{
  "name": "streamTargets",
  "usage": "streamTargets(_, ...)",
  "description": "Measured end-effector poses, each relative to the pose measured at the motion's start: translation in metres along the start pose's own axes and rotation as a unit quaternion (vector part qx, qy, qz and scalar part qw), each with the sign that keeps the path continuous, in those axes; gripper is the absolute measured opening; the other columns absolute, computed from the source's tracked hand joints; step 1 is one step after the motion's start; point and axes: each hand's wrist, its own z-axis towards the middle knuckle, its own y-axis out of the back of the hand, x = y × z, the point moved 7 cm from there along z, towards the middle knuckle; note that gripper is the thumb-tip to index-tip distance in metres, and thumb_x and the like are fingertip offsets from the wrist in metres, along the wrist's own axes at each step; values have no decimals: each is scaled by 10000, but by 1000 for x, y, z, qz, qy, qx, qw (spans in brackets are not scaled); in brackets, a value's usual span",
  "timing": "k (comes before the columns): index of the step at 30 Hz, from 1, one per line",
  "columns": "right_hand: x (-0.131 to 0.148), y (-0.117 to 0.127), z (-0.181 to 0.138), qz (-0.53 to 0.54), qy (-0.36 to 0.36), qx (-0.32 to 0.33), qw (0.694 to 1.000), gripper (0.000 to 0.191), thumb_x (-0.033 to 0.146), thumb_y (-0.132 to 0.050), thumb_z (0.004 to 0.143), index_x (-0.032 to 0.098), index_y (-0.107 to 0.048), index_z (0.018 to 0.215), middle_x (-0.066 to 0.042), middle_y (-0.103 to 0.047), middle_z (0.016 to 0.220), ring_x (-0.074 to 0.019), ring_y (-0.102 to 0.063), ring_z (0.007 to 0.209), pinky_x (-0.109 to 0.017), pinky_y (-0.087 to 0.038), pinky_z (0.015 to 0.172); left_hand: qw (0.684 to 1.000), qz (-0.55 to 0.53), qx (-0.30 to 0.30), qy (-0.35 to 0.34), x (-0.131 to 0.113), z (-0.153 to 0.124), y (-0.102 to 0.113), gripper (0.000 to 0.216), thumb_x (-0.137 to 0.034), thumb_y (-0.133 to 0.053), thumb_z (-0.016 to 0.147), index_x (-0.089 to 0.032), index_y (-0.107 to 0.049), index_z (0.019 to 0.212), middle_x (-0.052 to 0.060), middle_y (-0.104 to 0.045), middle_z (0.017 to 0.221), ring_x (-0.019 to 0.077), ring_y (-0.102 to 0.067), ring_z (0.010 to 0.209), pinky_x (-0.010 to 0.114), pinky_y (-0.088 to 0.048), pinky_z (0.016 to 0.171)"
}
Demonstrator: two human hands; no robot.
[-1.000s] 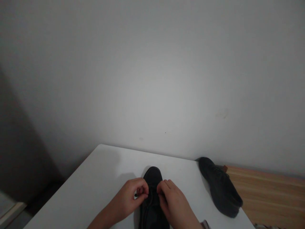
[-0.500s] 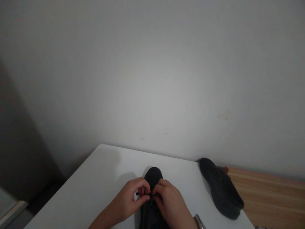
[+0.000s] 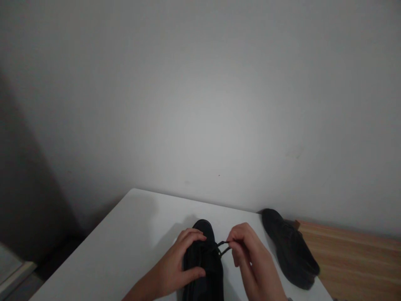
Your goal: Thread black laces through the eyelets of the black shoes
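The left hand lies spread over the black lace-up shoe, thumb and fingers apart, touching its upper but not clenched. The right hand pinches the shoelace between thumb and fingertips, on the right side of this shoe. I judge the handling of the lace to be about midway: two strands are drawn out from the shoe and meet in the pinch, but they are not yet released. Whether a knot exists, I cannot tell; the lacing is too dark.

The shoe stands upright on the white table, its rounded toe toward the wall; its surface looks smooth and dark. Farther right, a second black shoe rests near the table's edge, untouched.
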Motion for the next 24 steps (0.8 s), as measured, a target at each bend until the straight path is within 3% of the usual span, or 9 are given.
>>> streamTargets(3,16,15,0,-9,46,-38,998,167,112,-444,968,242,-543,934,-17,-562,832,-150,-580,725,-221,-465,605,1000,8,6,5,-6,1,1,405,-303,-739,841,-277,-622,1229,106,-473,1411,304,-409,1346,447,-308,1144)
streamTargets(6,22,13,0,13,65,-26,997,176,92,-488,944,241,-579,930,-17,-581,828,-144,-595,711,-215,-480,602,1000,10,-6,-19,-18,4,2,110,-284,-681,889,-226,-717,975,109,-550,1322,287,-483,1270,411,-370,1087)
streamTargets(10,19,16,-1,61,55,-33,996,164,124,-549,940,251,-653,950,-32,-629,848,-168,-631,777,-242,-509,673,997,-48,-31,-45,-33,6,3,197,-319,-605,949,-194,-733,865,105,-675,1090,254,-579,1124,359,-433,989)
streamTargets(13,4,19,-8,150,14,-56,987,179,225,-526,983,262,-692,927,-51,-674,881,-196,-651,864,-280,-525,748,991,-129,-45,5,-32,6,-1,294,-403,-562,971,-174,-727,891,99,-728,958,231,-655,969,322,-470,888)
streamTargets(15,-15,15,-14,235,-48,-83,967,225,299,-495,1008,258,-691,905,-47,-686,826,-193,-660,831,-291,-531,747,979,-189,-64,43,-29,7,-4,348,-472,-548,967,-164,-695,895,92,-743,886,215,-675,873,305,-476,823)
streamTargets(17,-34,7,-19,322,-123,-128,930,227,359,-500,1008,251,-673,907,-8,-628,672,-147,-614,648,-247,-503,621,963,-250,-90,55,-28,9,-8,380,-527,-559,946,-165,-648,876,70,-733,782,196,-664,782,293,-472,770)
streamTargets(19,-46,-3,-21,390,-180,-172,886,222,406,-546,984,237,-655,890,40,-513,568,-93,-473,501,-189,-391,483,944,-302,-123,54,-26,11,-12,390,-548,-575,930,-167,-612,858,35,-687,665,177,-628,698,287,-465,729)
streamTargets(21,-49,-11,-17,431,-206,-199,855,246,436,-600,950,216,-648,851,60,-433,554,-69,-365,481,-170,-301,444,929,-335,-146,52,-24,15,-16,380,-536,-585,929,-166,-599,849,5,-628,591,162,-588,649,284,-459,709)
streamTargets(24,-43,-16,-5,461,-206,-217,836,267,450,-646,918,201,-652,820,66,-390,569,-65,-307,498,-175,-271,449,919,-357,-161,44,-24,20,-17,350,-503,-562,954,-167,-591,858,-29,-550,536,134,-524,591,270,-440,685)
